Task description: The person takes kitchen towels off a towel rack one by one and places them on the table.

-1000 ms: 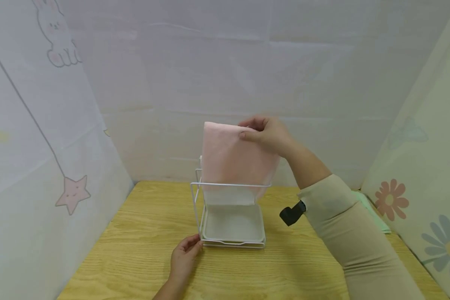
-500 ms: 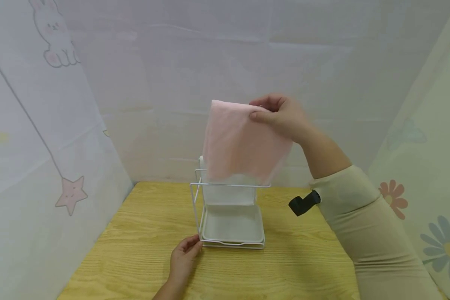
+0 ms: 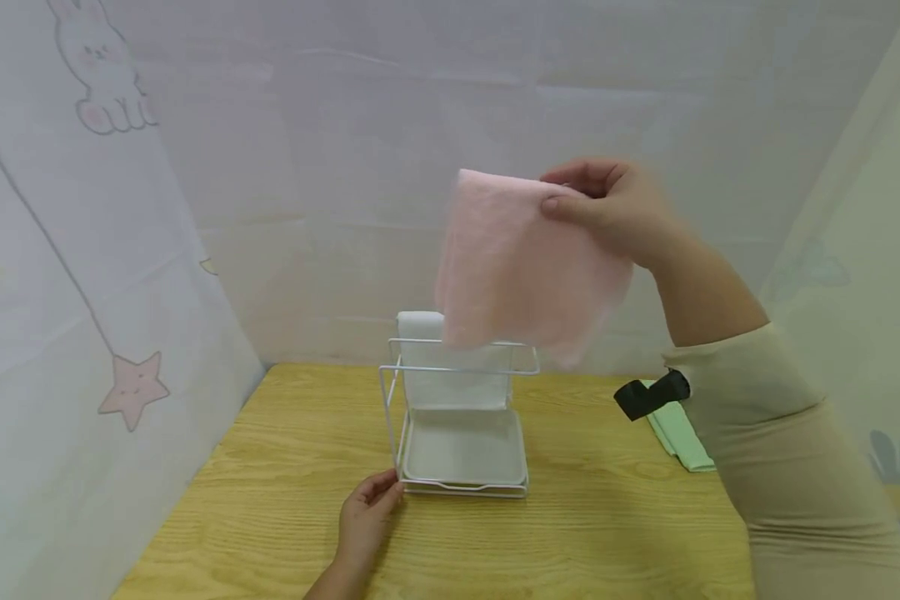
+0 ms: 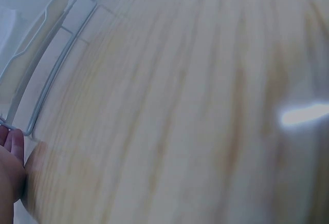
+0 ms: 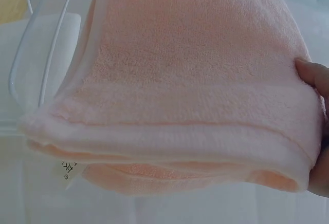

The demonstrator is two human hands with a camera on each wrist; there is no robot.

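Note:
A folded pink towel [image 3: 525, 258] hangs in the air from my right hand [image 3: 622, 208], pinched at its top edge between thumb and fingers. In the right wrist view the pink towel [image 5: 205, 80] shows a terry surface, a hemmed edge and a small printed label. Below and to the left stands a white wire rack [image 3: 461, 369] with a pale tray [image 3: 465, 446] in its base. Over its rear bar drapes a white towel [image 3: 420, 325]. My left hand [image 3: 367, 512] holds the rack's front left bottom corner, seen also in the left wrist view as fingers [image 4: 17, 142] at the wire.
A folded green towel [image 3: 678, 437] lies on the wooden table [image 3: 285, 467] at the right, partly behind the right sleeve. Printed cloth walls [image 3: 345, 167] enclose the table at the back and sides. A black strap end [image 3: 648, 396] sticks out from the right cuff.
The right hand has lifted the pink towel up and to the right, out of the wire rack. More of the white towel and the green towel shows. My left hand stays at the rack corner.

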